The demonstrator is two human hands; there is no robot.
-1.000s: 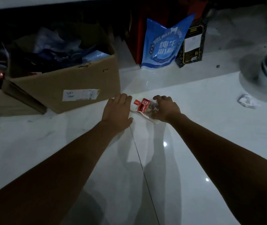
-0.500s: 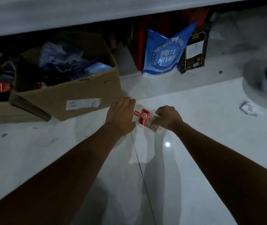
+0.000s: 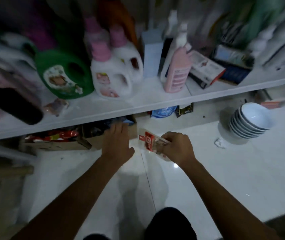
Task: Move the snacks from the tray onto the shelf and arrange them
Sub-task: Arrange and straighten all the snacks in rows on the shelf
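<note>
Red-and-white film marks the one snack packet (image 3: 149, 140) on my feed. It is off the ground, below the front edge of the shelf (image 3: 138, 108), and over the pale floor tiles (image 3: 225, 179). My right hand (image 3: 177, 148) grips its lower end with curled fingers and the printed end sticks up to the left. My left hand (image 3: 117, 142) is empty, palm down with the fingers straight and together. It sits just left of the packet and in front of a cardboard box (image 3: 93, 137); I cannot tell whether it touches the box.

On the shelf I count one green jug (image 3: 63, 75), two white jugs with pink caps (image 3: 111, 80), one tall pink bottle (image 3: 176, 71), one pale carton (image 3: 151, 58) and one dark bottle (image 3: 15, 104) lying tilted at the left. One small pinkish packet (image 3: 56, 106) lies near the front edge, below the green jug. Further right are a few flat boxes (image 3: 206, 70), too blurred to count.

The shelf board covers most of the space beneath it. There I can make out the cardboard box, a red wrapper (image 3: 51, 135) to its left, one blue pouch (image 3: 162, 111) and one dark pouch (image 3: 184, 109). On the floor to the right stands one stack of bowls (image 3: 249, 122), several deep, with a crumpled scrap (image 3: 219, 143) just beside it.
</note>
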